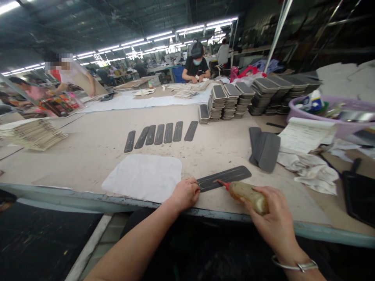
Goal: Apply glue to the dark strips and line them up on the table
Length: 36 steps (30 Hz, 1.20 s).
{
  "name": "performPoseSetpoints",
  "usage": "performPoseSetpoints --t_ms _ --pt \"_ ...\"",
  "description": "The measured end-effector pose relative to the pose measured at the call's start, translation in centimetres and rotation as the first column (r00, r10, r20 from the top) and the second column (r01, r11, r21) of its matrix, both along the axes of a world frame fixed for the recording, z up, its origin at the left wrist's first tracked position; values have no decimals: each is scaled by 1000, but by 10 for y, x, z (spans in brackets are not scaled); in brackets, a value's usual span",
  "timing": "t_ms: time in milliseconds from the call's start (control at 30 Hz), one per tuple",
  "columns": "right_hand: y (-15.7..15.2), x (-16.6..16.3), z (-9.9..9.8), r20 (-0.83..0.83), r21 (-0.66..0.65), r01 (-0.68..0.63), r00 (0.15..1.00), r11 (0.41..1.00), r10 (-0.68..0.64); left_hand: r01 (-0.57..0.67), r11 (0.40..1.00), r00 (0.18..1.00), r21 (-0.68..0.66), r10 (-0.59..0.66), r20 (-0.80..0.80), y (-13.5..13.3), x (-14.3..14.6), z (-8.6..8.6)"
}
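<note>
My right hand (274,212) is wrapped round a cloudy yellowish squeeze bottle (244,194), which lies tilted with its red nozzle pointing left. The nozzle's tip is at the surface of a long dark grey panel (234,174) with rounded corners. Pale shiny streaks run along that panel. At the panel's left end, the curled fingers of my left hand (186,193) grip its edge; the fingertips are partly hidden. A white sheet (143,175) with rounded corners lies left of my left hand. Farther back, several small dark strips (159,134) stand in a row, with streaks on them.
Loose dark panels (266,150) overlap on the right, near a crumpled cloth (307,171) and a notepad (307,134). Behind are stacks of edged panels (218,103) and a purple basin (293,103). A pale stack (32,134) sits far left. Co-workers are across the table.
</note>
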State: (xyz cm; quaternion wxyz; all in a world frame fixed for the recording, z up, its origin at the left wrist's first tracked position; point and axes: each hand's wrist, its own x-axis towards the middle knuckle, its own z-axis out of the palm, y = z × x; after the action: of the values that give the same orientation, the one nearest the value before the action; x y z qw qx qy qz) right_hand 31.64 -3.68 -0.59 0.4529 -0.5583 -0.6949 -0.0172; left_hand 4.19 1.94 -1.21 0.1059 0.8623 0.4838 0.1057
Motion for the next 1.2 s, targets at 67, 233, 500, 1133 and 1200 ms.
performPoseSetpoints --t_ms 67,233,500,1133,1200 --pt "0 12 0 21 25 113 993 993 -113 -3 1000 1000 1 3 -1 0 1 0" --pt "-1 36 5 46 55 295 954 954 -298 7 1000 1000 10 -7 2 -1 1 -1" --pt "-8 10 9 14 27 71 997 997 -71 14 1000 1000 10 -14 2 -1 1 1" --pt "11 14 1 -72 -50 7 997 999 -11 16 1000 1000 4 -16 -12 0 2 1" --pt "11 16 4 -94 -19 69 993 997 -71 20 1000 1000 8 -20 -11 0 1 0"
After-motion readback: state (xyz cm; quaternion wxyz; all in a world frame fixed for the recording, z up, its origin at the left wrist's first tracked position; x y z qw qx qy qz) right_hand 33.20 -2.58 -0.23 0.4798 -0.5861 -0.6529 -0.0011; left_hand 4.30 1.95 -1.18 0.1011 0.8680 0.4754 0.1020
